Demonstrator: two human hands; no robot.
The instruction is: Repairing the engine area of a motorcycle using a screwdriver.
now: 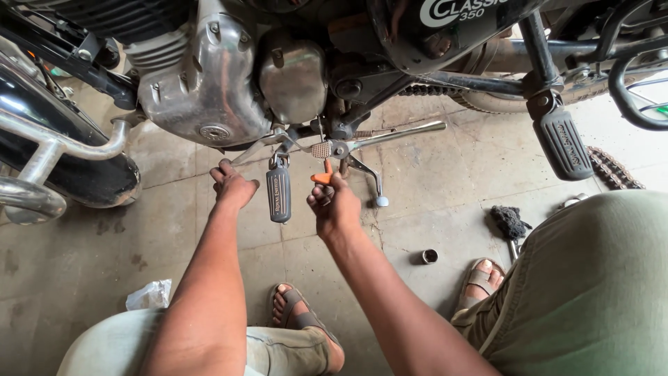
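Knees and forearms fill the near edge of the head view; both arms reach fwd to the underside of a motorcycle engine, approx. centre frame.

1. Progress. I judge the work as mid-step at the footpeg mount. Footpeg hangs vertical, rubber end down, still attached at its top to the bracket below the engine. Brake pedal runs right from the same pivot area, in place. A loose socket lies on the floor well apart from the hands, near the right sandal; a dark rag lies beyond it; a chain lies on the floor at far right. Nothing at the mount looks removed yet, as far as I can see; the fastener itself is hidden behind tool and bracket.

2. Right hand. Clenched around a tool w/ orange handle, handle pointing up toward the pivot just right of the footpeg. Tool tip not visible; I cannot tell whether it is engaged.

3. Left hand. Fingers curled closed just left of the footpeg, knuckles up, at the end of a thin bright lever under the engine. It appears to grip or press that part; exact contact is hidden by the fingers.

4. Other. White crumpled bag on the floor at near left, clear of both hands.
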